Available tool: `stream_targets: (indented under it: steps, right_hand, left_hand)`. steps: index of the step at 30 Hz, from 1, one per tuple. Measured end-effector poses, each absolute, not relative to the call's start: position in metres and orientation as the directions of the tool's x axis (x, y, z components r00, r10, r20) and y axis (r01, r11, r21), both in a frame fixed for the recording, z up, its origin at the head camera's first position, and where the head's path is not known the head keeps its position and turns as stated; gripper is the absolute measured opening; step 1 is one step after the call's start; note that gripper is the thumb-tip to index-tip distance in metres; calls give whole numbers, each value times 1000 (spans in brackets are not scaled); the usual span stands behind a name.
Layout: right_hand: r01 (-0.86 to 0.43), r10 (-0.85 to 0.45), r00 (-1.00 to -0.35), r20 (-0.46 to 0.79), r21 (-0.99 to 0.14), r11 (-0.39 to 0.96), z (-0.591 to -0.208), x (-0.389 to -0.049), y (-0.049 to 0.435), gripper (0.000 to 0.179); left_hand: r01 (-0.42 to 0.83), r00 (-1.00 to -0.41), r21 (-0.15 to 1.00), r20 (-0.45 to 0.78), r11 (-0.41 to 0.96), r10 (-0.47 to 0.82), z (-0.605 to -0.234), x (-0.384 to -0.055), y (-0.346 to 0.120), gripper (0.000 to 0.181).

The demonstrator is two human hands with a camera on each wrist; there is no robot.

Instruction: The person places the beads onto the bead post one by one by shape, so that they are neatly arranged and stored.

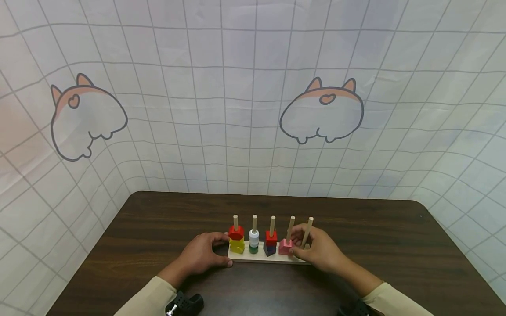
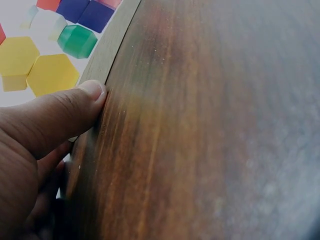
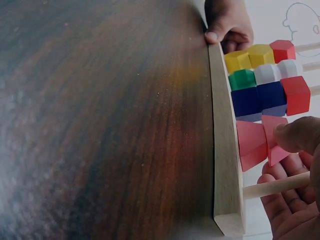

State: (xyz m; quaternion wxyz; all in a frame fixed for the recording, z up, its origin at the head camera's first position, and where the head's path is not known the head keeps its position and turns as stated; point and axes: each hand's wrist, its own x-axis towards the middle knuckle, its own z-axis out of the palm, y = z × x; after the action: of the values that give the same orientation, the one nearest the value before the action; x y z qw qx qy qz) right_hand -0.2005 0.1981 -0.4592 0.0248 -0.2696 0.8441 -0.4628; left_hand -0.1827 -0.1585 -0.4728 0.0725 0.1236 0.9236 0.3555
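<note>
A pale wooden base (image 1: 257,259) with a row of upright pegs stands on the table. My left hand (image 1: 202,253) grips its left end, thumb along the front edge. With my right hand (image 1: 325,251) I pinch a pink block (image 3: 274,140) on the fourth peg, just above another pink block (image 3: 251,145). The bare fifth peg (image 1: 307,232) stands between the right hand's thumb and fingers. On the first peg a red block (image 1: 236,232) tops yellow blocks (image 1: 237,246). White beads (image 1: 254,237) sit over a green bead (image 1: 253,249) on the second.
On the third peg a red block (image 1: 271,238) tops dark blue blocks (image 1: 270,250). The dark wood-grain table (image 1: 178,210) extends around the base. A white gridded cloth (image 1: 245,109) with dog drawings hangs behind and at both sides.
</note>
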Motion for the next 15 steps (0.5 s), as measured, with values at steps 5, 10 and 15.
stream_targets:
  steps: [5,10,15]
  right_hand:
    - [-429,-473,-855,211,-800,420,-459,-200,202,36]
    - [-428,-454,-864,219,-792,434,-457,-197,212,52]
    - [-459,-445,-857,259,-775,434,-453,-194,228,50]
  left_hand:
    - [178,-958,675,-47,716,283,-472,-183,-158,63]
    - [188,-955,673,-46,715,294,-471,-182,-158,63]
    - [213,-946,677,-37,704,322,-472,-182,-162,66]
